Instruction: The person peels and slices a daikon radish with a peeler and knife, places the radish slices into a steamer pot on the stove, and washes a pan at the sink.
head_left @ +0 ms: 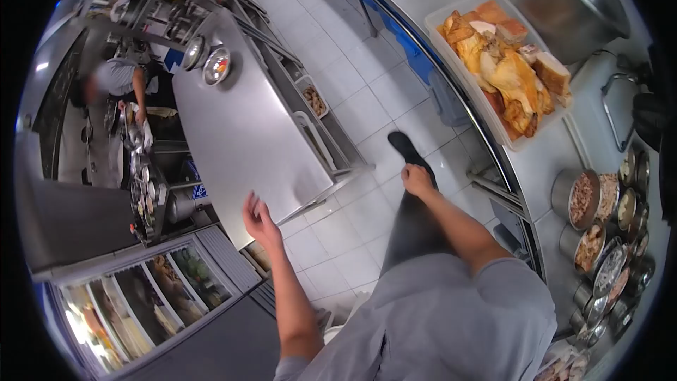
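My left hand (261,222) is in the air near the corner of a steel table (254,127), fingers apart and nothing in them. Over my leg and dark shoe (405,147), my right hand (417,178) is curled closed, and no object shows in it. It is apart from the counter on the right. On that counter, a clear plastic tub (438,20) holds cooked chicken (511,81) and other pieces of meat.
Several steel bowls (582,197) of chopped ingredients line the right counter, beside a large pot (564,7). Two metal bowls (216,65) sit on the steel table. A person (127,77) works at the far left. A lit glass-front fridge (148,296) stands lower left.
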### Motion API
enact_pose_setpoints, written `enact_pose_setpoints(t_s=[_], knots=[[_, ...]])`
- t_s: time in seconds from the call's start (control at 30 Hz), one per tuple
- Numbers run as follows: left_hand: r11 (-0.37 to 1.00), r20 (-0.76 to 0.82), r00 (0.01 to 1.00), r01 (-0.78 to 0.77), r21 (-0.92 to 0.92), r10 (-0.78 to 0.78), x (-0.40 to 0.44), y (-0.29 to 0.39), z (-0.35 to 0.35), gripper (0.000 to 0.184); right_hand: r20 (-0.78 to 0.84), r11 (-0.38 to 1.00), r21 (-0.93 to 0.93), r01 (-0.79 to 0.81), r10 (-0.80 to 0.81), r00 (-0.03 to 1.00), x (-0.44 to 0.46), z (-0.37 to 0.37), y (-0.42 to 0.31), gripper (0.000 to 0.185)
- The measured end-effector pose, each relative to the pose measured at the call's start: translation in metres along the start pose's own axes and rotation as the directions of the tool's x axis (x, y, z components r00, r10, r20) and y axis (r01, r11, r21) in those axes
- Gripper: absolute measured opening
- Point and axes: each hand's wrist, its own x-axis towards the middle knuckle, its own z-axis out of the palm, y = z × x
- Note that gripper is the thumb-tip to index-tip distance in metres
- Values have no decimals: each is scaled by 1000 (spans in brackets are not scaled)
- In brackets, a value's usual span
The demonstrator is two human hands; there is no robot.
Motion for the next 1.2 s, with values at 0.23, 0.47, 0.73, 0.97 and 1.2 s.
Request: enact_pose_setpoints(t_s=[0.23,0.47,0.73,0.97,1.2], knots=[[953,210,962,-220,207,176,244,26,216,32,217,961,185,-205,164,962,164,88,-25,21],[665,408,896,-414,621,177,368,-73,304,52,254,952,59,-299,275,927,366,118,-78,31],[546,363,932,-298,783,-11,378,-85,318,71,-46,799,535,275,-297,954,564,137,-331,15],[452,353,926,-260,853,-132,379,-92,317,70,112,531,150,834,-847,520,642,197,-566,22],[333,402,895,-325,885,-195,377,-93,312,62,539,393,-482,783,-571,619,689,263,-606,42]])
